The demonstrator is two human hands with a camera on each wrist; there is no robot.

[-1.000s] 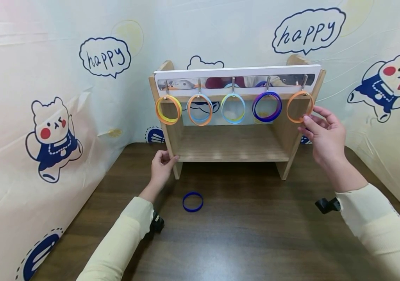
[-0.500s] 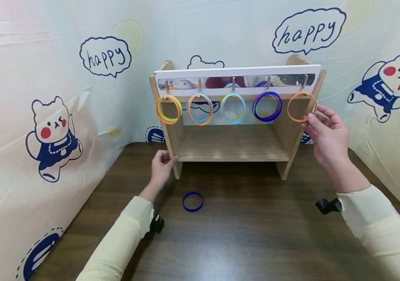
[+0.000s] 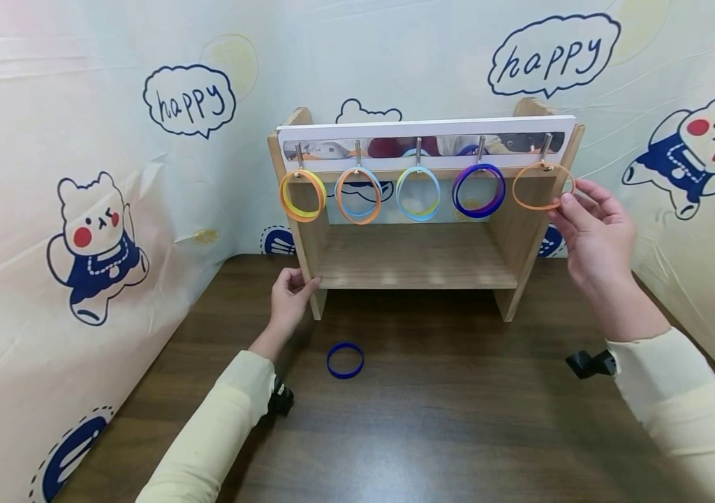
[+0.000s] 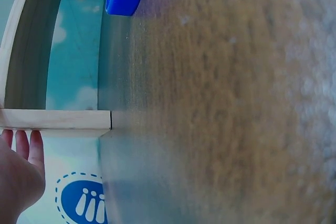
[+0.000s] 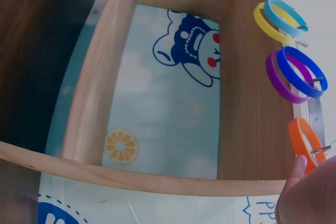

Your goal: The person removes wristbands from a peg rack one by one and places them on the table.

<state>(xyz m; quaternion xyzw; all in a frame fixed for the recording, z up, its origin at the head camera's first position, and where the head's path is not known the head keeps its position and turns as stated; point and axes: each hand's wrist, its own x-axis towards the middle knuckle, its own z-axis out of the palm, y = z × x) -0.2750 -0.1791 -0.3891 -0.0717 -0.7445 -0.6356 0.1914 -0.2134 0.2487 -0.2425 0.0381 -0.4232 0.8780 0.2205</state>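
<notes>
At the right end of the wooden rack (image 3: pixel 417 258), my right hand (image 3: pixel 601 234) pinches the lower right edge of an orange wristband (image 5: pixel 297 135) between thumb and fingers. The band still loops over the rightmost metal hook (image 3: pixel 546 148) and is pulled into a wide oval. My left hand (image 3: pixel 290 297) holds the lower front edge of the rack's left side panel. In the left wrist view its fingertips (image 4: pixel 37 139) press against that panel; the thumb is out of sight there. A dark blue wristband (image 3: pixel 345 376) lies on the table in front of the rack.
Other hooks carry pairs of wristbands: orange and yellow (image 3: pixel 283 199), orange and light blue (image 3: pixel 360 222), light blue and yellow (image 3: pixel 418 218), blue and purple (image 3: pixel 456 199). A printed cloth (image 3: pixel 194 195) stands behind and beside the brown table (image 3: pixel 433 419).
My right hand has moved a little to the right, stretching the orange wristband from round into a wider oval. The left hand has stayed on the side panel.
</notes>
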